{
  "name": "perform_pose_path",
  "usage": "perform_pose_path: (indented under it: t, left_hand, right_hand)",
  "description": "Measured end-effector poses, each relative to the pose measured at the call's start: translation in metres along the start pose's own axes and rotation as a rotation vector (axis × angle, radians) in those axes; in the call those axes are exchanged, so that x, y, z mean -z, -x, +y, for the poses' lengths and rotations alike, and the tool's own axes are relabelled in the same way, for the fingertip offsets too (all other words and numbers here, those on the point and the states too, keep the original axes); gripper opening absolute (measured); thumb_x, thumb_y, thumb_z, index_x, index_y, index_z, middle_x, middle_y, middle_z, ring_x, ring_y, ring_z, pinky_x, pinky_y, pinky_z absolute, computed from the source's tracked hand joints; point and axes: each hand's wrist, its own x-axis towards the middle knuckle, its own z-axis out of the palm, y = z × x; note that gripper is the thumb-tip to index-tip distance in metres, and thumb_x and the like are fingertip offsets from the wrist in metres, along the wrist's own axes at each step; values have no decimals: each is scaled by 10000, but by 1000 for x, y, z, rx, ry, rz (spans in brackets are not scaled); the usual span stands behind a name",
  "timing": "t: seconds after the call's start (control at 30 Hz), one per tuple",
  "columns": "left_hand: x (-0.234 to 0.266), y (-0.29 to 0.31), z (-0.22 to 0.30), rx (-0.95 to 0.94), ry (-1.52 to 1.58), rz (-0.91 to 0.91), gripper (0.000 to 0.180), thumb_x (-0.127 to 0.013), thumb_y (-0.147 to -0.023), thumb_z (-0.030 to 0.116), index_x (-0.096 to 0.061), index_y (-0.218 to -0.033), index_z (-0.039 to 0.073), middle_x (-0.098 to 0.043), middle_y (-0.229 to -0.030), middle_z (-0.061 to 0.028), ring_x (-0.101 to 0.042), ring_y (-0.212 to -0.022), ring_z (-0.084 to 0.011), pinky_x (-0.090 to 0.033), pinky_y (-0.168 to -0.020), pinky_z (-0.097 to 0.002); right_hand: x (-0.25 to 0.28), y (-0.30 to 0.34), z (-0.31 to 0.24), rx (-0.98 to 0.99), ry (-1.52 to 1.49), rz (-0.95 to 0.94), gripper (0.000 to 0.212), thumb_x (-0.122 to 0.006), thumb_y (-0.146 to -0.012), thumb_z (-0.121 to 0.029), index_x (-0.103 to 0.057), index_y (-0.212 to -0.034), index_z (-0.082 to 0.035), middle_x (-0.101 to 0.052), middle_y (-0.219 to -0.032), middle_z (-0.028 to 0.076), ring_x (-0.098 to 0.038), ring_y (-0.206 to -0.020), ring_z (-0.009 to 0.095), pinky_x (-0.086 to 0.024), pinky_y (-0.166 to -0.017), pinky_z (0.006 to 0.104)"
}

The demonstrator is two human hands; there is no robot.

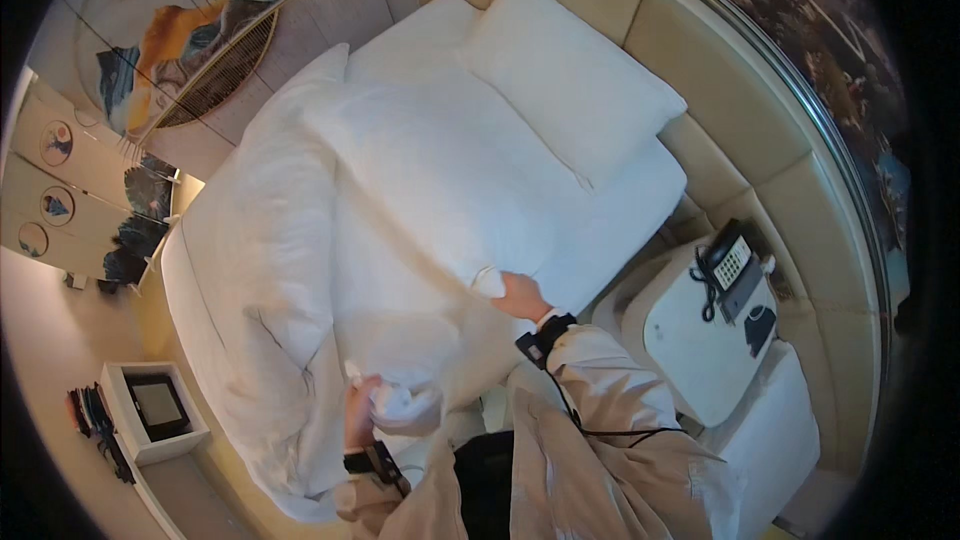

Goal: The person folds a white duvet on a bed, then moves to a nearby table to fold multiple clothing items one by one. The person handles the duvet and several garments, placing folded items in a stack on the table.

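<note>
A white duvet lies on the bed, partly spread across the middle and heaped in thick folds along the left side. My right hand is closed on a corner of it near the bed's right side. Lower and to the left, my left hand is closed on a bunched part of white bedding at the near edge of the bed. Whether both hands hold one and the same piece cannot be made out. Beyond them, a white pillow rests at the padded headboard.
A white bedside table on the right bears a black telephone. Another white pillow lies beside that table. The tan padded headboard curves along the right. At the lower left is a white box-shaped shelf with a dark screen.
</note>
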Motion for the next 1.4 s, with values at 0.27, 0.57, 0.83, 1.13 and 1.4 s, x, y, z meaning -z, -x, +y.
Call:
perform_pose_path:
  t: [0.27, 0.57, 0.83, 1.13, 1.4]
  left_hand:
    - [82, -7, 31, -174, 115, -26, 287, -605, -886, 248, -605, -1051, 13, -659, -938, -70, -641, -824, -167, -517, -729, -296]
    - [121, -21, 47, -304, 43, 21, 195, -632, -832, 162, -605, -966, 23, -624, -877, -35, -580, -785, -128, -462, -693, -274]
    - [145, -37, 31, -325, 139, 113, 178, -630, -794, 120, -610, -937, 16, -614, -839, -28, -561, -738, -124, -447, -661, -277]
    - [168, 3, -22, -235, 292, 112, 414, -620, -869, 116, -458, -1247, 62, -622, -983, -110, -599, -844, -156, -496, -733, -284]
    - [197, 91, -47, -249, 391, 225, 389, -565, -891, 57, -480, -1270, 90, -627, -1041, -88, -594, -893, -146, -493, -756, -269]
  right_hand:
    - [-52, 142, -27, -30, 38, 13, 347, -638, -702, -234, -658, -1032, -129, -664, -865, 159, -621, -794, 383, -501, -714, 454]
    - [-37, 336, 45, -649, -247, -57, 305, -671, -600, -129, -667, -894, -47, -682, -812, 139, -659, -749, 295, -509, -648, 382]
    - [-48, 313, 100, -655, 128, -276, 361, -713, -585, -256, -704, -874, -40, -683, -872, 190, -654, -832, 321, -511, -716, 389]
    - [-47, 108, 3, -117, 378, -212, 243, -603, -714, -234, -677, -858, -54, -660, -829, 163, -607, -790, 375, -498, -733, 444]
    - [-149, -95, -100, 449, 322, 163, 555, -701, -658, -289, -572, -1159, -85, -539, -1247, 124, -474, -1163, 333, -380, -1002, 397]
